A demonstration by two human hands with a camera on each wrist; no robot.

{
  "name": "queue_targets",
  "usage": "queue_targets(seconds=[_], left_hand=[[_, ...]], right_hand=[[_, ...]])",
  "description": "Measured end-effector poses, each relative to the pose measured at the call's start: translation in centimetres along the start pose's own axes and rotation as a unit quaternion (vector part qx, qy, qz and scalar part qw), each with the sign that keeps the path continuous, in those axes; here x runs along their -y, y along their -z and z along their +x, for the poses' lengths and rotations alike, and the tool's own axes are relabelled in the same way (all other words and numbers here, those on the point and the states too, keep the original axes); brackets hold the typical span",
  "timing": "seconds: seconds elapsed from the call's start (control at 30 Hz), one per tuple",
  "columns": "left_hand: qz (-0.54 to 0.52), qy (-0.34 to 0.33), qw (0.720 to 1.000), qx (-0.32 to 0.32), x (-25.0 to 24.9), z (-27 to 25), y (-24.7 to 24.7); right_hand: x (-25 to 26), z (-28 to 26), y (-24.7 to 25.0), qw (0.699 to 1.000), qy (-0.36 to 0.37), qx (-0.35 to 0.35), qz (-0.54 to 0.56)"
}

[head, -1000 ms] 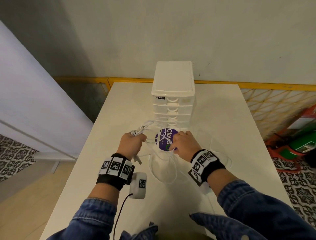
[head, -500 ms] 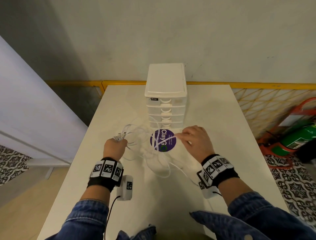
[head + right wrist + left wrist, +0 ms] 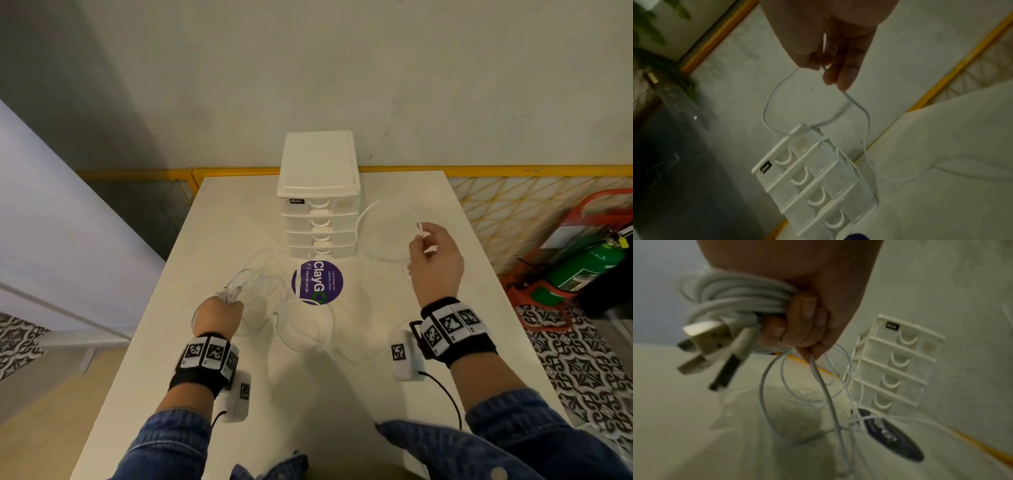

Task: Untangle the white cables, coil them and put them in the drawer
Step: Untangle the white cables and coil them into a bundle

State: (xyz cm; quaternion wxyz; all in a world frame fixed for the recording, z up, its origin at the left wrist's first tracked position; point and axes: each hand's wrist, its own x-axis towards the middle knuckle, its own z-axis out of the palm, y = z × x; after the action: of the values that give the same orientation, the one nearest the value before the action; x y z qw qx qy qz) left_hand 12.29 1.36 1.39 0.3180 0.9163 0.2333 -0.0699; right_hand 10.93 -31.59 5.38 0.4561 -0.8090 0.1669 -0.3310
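My left hand grips a bundle of white cables in its fist, with USB plugs sticking out and loose loops trailing onto the table. Raised to the right of the drawer unit, my right hand pinches one thin white cable that arcs in a loop beside the unit. The white drawer unit stands at the table's middle back with all its drawers shut.
A round purple sticker lies on the white table in front of the drawers. A wall runs behind, with a yellow rail. A green extinguisher in a red stand sits on the floor at the right.
My right hand has drawn one cable out of the tangle, up and to the right past the drawer unit. My left hand has moved left and nearer, still gripping the bundle.
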Motion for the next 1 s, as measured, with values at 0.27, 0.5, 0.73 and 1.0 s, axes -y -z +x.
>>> queue_targets(seconds=[0.27, 0.5, 0.73, 1.0], left_hand=[[-0.190, -0.064, 0.973, 0.111, -5.5, -2.7, 1.4], [-0.352, -0.120, 0.883, 0.286, -9.1, -5.5, 2.1], [-0.383, -0.152, 0.858, 0.305, -8.8, -5.9, 4.2], [-0.318, -0.112, 0.929, 0.149, -7.5, -4.0, 5.2]], right_hand=[[0.5, -2.0, -1.7, 0.959, -0.075, 0.223, -0.160], [5.1, -5.2, -3.6, 0.918, 0.020, 0.396, 0.023], [3.5, -4.1, -3.2, 0.935, 0.119, 0.332, -0.025], [4.0, -0.2, 0.9, 0.964, 0.065, 0.237, 0.100]])
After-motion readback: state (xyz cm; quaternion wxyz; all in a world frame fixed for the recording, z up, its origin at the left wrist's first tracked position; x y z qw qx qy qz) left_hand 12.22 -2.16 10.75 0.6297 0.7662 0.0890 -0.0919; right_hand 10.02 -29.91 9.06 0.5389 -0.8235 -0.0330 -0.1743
